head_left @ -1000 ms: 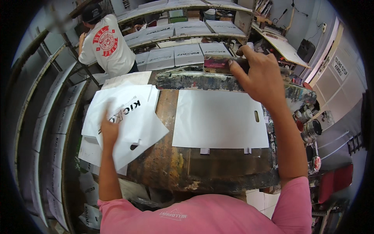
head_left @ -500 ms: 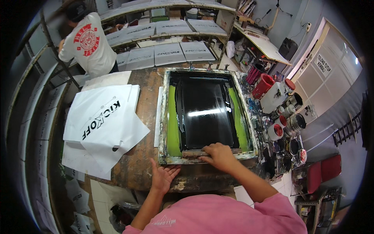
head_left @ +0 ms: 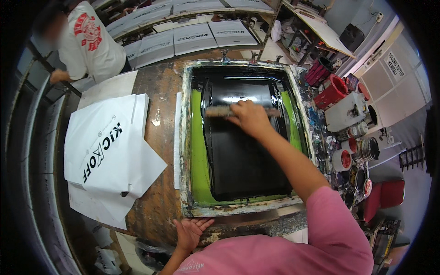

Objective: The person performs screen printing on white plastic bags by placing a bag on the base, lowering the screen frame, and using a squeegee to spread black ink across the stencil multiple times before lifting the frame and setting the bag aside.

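Note:
A screen-printing frame (head_left: 186, 137) lies on the wooden table, its green mesh (head_left: 200, 156) showing along both sides of a wide area of wet black ink (head_left: 250, 165). My right hand (head_left: 250, 118) grips the wooden handle of a squeegee (head_left: 219, 112), which lies crosswise over the far part of the ink. Its blade is hidden under the handle. Palm up with fingers stretched out, my left hand (head_left: 191, 230) rests at the near left corner of the frame, holding nothing. A strip of white sheet (head_left: 178, 137) sticks out along the frame's left side.
Printed white sheets (head_left: 107, 151) are piled on the left of the table (head_left: 158, 105). Ink pots and cans (head_left: 365, 149) crowd the right side. Racks with printed sheets (head_left: 195, 39) stand behind. At the far left, a person in a white shirt (head_left: 94, 41) stands by a rack.
My right hand has pushed the squeegee from the near end of the screen to its far part. My left hand remains open by the near edge. The other person has turned.

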A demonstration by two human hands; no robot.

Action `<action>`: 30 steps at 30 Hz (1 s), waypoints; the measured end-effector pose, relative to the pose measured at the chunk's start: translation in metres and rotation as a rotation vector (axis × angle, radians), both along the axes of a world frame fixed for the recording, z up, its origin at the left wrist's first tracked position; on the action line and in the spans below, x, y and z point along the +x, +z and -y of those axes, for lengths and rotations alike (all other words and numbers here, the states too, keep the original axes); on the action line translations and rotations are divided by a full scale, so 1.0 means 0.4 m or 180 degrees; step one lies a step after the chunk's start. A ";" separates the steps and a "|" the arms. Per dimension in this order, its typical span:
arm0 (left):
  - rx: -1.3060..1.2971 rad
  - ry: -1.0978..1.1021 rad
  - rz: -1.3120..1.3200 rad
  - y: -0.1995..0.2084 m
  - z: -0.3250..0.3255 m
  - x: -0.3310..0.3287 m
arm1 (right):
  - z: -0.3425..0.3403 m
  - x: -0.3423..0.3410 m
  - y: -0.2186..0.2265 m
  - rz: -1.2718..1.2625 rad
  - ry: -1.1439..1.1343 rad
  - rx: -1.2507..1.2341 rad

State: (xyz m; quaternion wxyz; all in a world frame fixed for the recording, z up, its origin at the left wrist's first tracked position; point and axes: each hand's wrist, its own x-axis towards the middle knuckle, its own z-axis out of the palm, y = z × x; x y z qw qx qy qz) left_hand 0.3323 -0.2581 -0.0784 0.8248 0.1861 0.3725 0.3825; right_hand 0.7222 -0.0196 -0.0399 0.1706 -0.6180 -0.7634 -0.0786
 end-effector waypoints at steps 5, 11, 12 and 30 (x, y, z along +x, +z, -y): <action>0.0156 -0.0010 0.0204 -0.009 0.003 -0.010 | -0.227 0.088 0.040 0.0085 0.0121 -0.0216; 0.0451 0.0023 0.1616 -0.057 -0.003 -0.032 | -0.349 0.160 0.088 -0.0030 0.0276 -0.0348; 0.0497 -0.0018 0.1589 -0.065 -0.005 -0.036 | -0.345 0.158 0.078 0.0049 0.0110 -0.0377; 0.0777 -0.0417 0.1721 -0.032 -0.029 -0.014 | 0.610 -0.171 0.245 -0.0320 -0.0044 -0.0782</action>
